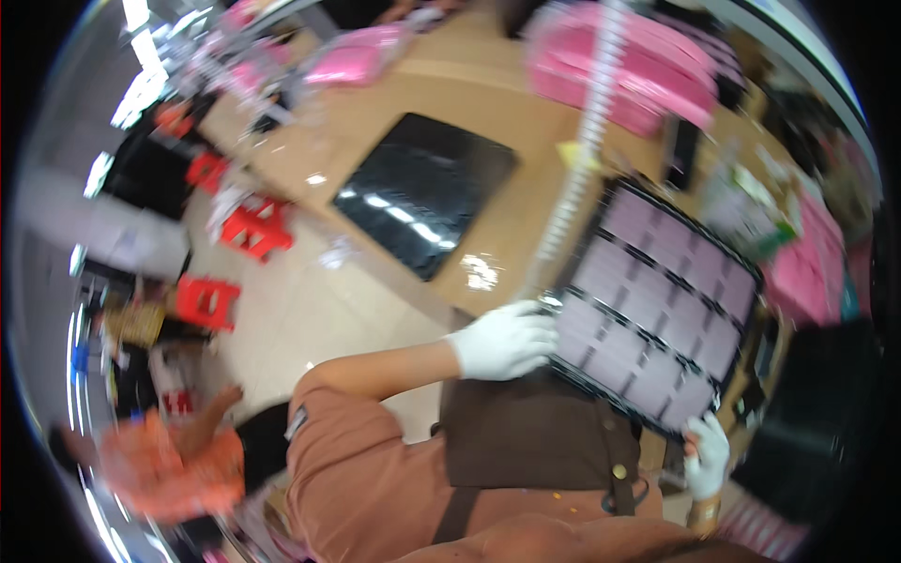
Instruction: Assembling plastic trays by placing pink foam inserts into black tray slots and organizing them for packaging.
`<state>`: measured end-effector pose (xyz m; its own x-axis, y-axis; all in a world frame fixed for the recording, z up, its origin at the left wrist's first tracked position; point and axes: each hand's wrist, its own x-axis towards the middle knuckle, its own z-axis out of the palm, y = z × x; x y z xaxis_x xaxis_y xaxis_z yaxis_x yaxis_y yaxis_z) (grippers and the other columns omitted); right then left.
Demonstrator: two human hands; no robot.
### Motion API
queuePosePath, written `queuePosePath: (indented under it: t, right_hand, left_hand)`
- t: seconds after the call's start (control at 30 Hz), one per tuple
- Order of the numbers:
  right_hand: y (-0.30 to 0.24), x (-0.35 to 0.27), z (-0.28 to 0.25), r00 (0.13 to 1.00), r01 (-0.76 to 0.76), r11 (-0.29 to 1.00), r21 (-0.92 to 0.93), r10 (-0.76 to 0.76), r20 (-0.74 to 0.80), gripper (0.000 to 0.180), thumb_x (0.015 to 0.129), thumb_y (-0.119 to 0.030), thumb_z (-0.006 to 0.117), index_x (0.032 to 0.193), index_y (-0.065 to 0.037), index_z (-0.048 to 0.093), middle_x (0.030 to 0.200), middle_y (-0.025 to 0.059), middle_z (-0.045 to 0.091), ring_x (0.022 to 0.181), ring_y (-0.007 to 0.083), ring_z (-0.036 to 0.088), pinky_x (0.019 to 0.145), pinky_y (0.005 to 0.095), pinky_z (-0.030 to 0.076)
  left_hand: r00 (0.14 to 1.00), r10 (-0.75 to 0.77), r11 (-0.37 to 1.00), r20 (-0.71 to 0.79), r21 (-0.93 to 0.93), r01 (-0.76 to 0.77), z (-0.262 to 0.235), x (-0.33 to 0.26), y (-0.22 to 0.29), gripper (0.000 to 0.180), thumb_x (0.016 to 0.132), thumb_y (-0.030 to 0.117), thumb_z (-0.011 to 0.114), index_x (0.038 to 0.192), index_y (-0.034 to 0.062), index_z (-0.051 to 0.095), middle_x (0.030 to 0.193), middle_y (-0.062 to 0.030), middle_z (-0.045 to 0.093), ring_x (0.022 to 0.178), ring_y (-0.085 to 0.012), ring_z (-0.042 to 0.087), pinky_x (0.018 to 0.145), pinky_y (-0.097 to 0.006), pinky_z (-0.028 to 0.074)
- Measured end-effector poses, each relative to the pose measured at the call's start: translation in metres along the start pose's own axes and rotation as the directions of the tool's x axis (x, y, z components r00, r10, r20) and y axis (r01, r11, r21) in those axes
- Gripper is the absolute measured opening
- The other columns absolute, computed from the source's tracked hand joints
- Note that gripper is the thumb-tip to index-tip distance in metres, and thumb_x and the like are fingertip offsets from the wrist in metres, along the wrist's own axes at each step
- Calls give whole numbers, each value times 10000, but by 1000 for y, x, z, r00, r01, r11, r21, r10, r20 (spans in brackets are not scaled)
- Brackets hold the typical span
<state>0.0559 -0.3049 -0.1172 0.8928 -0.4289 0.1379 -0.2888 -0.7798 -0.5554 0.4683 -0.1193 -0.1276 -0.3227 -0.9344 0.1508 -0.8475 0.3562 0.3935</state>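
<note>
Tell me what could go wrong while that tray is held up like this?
The tray is held tilted above the table, gripped only at two edges by the gloved left hand and right hand. The pale pieces in its slots could slide out, or the tray could slip from the gloves. Its top edge lies close to the ribbed strip, which it might knock.

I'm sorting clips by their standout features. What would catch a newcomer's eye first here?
A black tray of pale lilac panels, right of centre, gripped at opposite edges by the white-gloved left hand and right hand. Beyond it, a glossy black sheet lies on the tan table, with pink bags heaped at the far edge.
</note>
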Motion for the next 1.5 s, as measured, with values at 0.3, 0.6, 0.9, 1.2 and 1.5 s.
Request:
queuePosePath:
  t: [0.3, 0.6, 0.9, 1.2, 1.5]
  right_hand:
    - [207, -8, 80, 639, -303, 523, 797, 731, -237, 419, 987, -323, 472, 1252, -7, 545, 1094, 102, 582, 1002, 181, 526, 920, 287, 396]
    - [64, 91, 23, 660, 35, 722, 691, 502, -558, 445, 988, -337, 466, 1306, -27, 503, 1173, 95, 541, 1058, 175, 501, 957, 295, 371]
    - [-40, 104, 65, 876, -182, 917, 356, 315, -364, 274, 889, -93, 544, 1129, 37, 571, 1163, 113, 546, 1060, 241, 531, 944, 346, 402]
    - [-39, 103, 113, 981, 22, 995, 98, -3, -194, 269, 809, -86, 601, 1034, 63, 595, 1137, 190, 539, 1062, 357, 529, 946, 417, 402]
    - [-43, 108, 111, 981, -12, 989, 145, 39, -188, 229, 802, -80, 606, 997, 40, 606, 1095, 191, 562, 1039, 361, 532, 927, 423, 407]
  left_hand:
    - [528, -805, 592, -270, -425, 685, 48, 23, 3, 388, 919, 297, 547, 1201, 33, 588, 1024, -186, 578, 964, -342, 595, 870, -408, 472]
    - [390, -913, 198, -117, -964, 175, -15, 9, 14, 593, 900, 367, 619, 1275, -77, 503, 1257, -169, 566, 1150, -213, 530, 990, -305, 405]
    - [-119, -330, 871, -936, -351, 343, -112, -95, 37, 217, 817, 13, 677, 1026, 11, 616, 812, -33, 581, 727, -125, 563, 660, -267, 459]
    - [426, -318, 304, -847, 334, 892, -21, -112, -104, 259, 775, 115, 595, 1023, 184, 624, 684, -18, 496, 560, -192, 566, 449, -323, 475]
    - [360, -729, 265, -582, 244, 933, 45, -87, -127, 254, 881, 213, 532, 1132, 178, 552, 854, -75, 577, 745, -272, 638, 563, -424, 525]
